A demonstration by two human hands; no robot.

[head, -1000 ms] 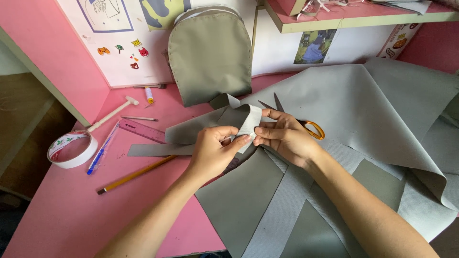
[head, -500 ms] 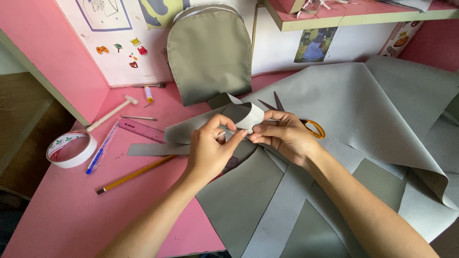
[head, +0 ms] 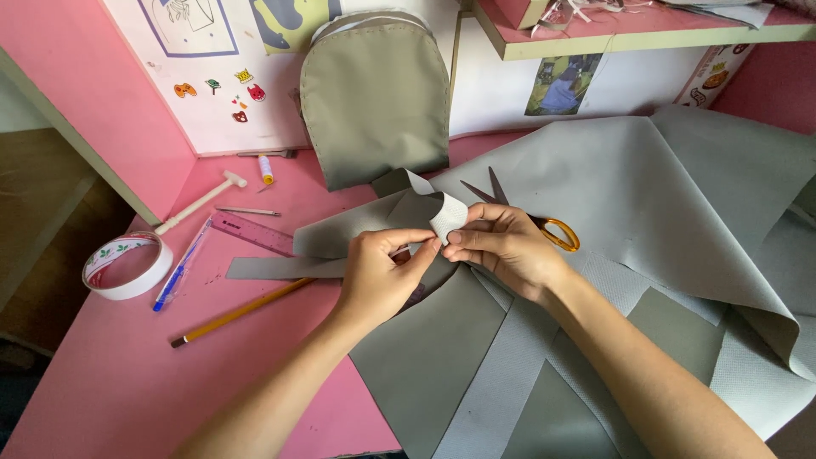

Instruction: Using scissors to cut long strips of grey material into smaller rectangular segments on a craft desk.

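Note:
Both my hands meet over a small piece of grey fabric [head: 448, 217] whose pale underside is turned up. My left hand [head: 382, 272] pinches its lower edge between thumb and fingers. My right hand [head: 501, 246] grips the same piece from the right. Under them lies a long grey fabric strip [head: 280, 268] and a large grey fabric sheet [head: 646, 187]. Orange-handled scissors [head: 544, 225] lie open just behind my right hand, partly hidden by it.
On the pink desk [head: 127, 374] at left lie a tape roll [head: 127, 265], blue pen [head: 180, 265], pencil [head: 238, 313], pink ruler [head: 253, 233], small white hammer [head: 200, 202] and a glue tube [head: 267, 168]. A grey arched fabric panel [head: 374, 93] leans on the back wall.
My hands have kept working the small piece. Its pale flap was folded down under my fingers half a second ago and now stands up again between both hands.

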